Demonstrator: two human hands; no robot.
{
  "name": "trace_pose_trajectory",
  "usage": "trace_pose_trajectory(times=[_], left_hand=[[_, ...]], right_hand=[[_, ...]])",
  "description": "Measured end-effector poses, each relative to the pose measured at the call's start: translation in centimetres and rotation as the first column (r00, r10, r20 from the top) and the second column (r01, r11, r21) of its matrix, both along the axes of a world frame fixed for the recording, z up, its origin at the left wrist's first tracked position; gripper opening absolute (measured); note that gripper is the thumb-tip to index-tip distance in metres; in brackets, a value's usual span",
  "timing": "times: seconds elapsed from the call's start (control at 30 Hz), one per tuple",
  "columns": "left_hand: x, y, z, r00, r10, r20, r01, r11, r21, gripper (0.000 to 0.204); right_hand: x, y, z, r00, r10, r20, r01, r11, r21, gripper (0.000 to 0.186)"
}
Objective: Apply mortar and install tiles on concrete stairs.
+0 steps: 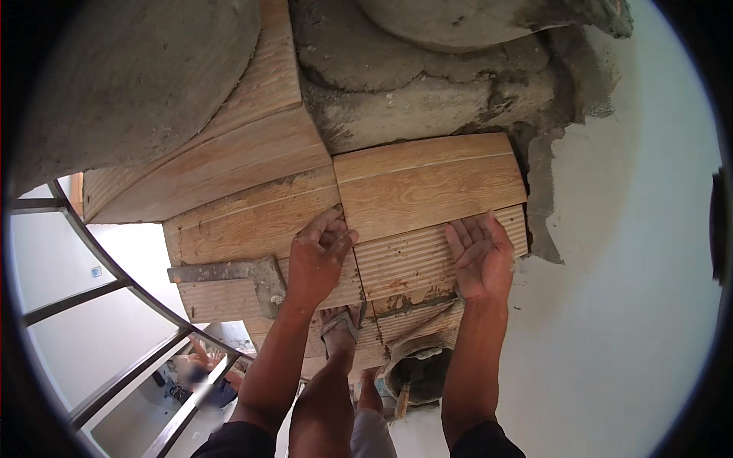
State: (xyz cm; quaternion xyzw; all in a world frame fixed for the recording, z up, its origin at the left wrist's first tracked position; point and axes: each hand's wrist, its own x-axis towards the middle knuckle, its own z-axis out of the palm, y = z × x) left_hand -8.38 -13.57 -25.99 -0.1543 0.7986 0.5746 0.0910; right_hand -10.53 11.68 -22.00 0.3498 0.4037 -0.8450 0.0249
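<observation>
My left hand point(321, 252) is at the seam between two wood-look tiles, fingers bent and apart, near the corner of the upper right tile point(427, 183) and the left tile point(237, 210). My right hand point(481, 256) is palm up, fingers loosely curled and apart, its fingertips at that upper right tile's front edge. Whether they press on it is unclear. Below lies a ridged step tile point(397, 271) with mortar smears. A cement-crusted L-shaped metal square point(229, 271) lies left of my left hand. My sandalled foot point(341, 328) stands below.
Rough concrete point(427, 107) rises above the tiles, with a tiled riser point(229, 164) at upper left. A mortar bucket point(412, 378) sits below right. A plastered wall point(603, 320) borders the right. A metal railing point(84, 301) runs left; another person point(217, 385) is visible beyond it, lower down.
</observation>
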Motion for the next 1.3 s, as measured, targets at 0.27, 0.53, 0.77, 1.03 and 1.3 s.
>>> trace_pose_trajectory(times=[0.27,0.53,0.77,1.03,1.3], left_hand=[[-1.4,-0.3,1.5,0.994,-0.036,0.101,0.009,0.966,0.260,0.047],[-0.4,-0.6,4.1,0.984,-0.158,-0.084,0.174,0.950,0.257,0.038],[6.2,-2.7,6.2,0.920,-0.237,-0.311,0.235,0.971,-0.045,0.049],[12.6,-6.4,7.6,0.943,0.250,-0.221,-0.195,0.950,0.243,0.131],[7.6,4.3,9.6,0.600,-0.733,-0.320,0.578,0.674,-0.459,0.146]], right_hand=[[0.4,0.8,-1.7,0.999,-0.037,0.017,0.037,0.999,0.025,0.061],[-0.1,2.1,-3.7,0.989,-0.065,0.133,0.070,0.997,-0.039,0.031],[2.0,-1.1,-1.6,0.995,0.008,-0.101,-0.041,0.944,-0.328,0.052],[11.4,-3.0,1.8,0.925,0.010,-0.381,-0.030,0.998,-0.046,0.048],[19.0,-3.5,8.5,0.963,0.268,-0.034,-0.174,0.710,0.683,0.031]])
